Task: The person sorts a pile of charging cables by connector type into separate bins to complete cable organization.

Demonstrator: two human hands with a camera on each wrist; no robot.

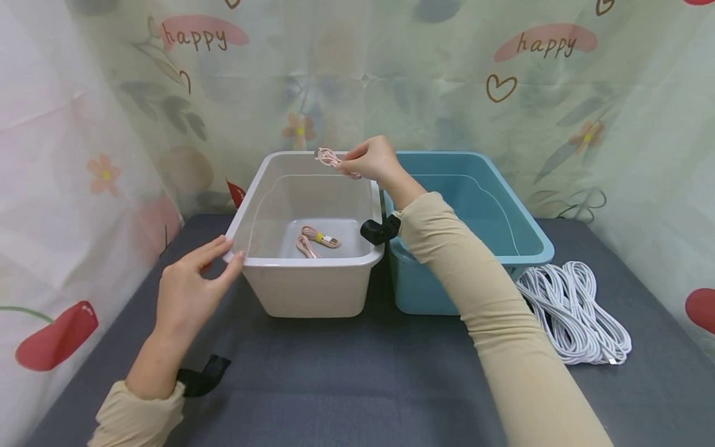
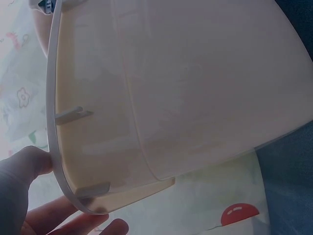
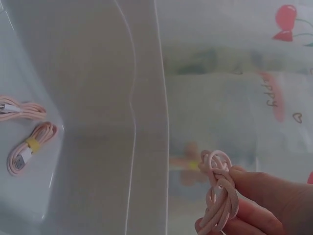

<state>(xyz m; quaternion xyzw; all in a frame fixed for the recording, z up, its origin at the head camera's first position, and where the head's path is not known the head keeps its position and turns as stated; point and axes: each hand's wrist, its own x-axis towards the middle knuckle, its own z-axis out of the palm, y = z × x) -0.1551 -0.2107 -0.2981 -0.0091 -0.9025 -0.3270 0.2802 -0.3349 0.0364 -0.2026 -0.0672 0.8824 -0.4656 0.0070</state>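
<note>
My right hand (image 1: 373,162) pinches a coiled pink cable (image 1: 328,156) above the back rim of the off-white plastic bin (image 1: 307,288). In the right wrist view the cable's loops (image 3: 219,196) hang between thumb and fingers. Inside the bin, on its floor, lie pink coiled cables (image 1: 318,239); one has a yellow tie (image 3: 33,144) and a USB plug. The front left corner of the bin's rim is held by my left hand (image 1: 192,282), thumb at the front edge and fingers along the side. From the left wrist view, the bin's outer wall (image 2: 205,88) fills most of the picture.
A blue bin (image 1: 424,285) stands close beside the off-white one, on its right, partly hidden by my right arm. Several loops of white cable (image 1: 581,316) lie on the dark tabletop (image 1: 335,385) farther right. A printed curtain (image 1: 357,93) hangs behind.
</note>
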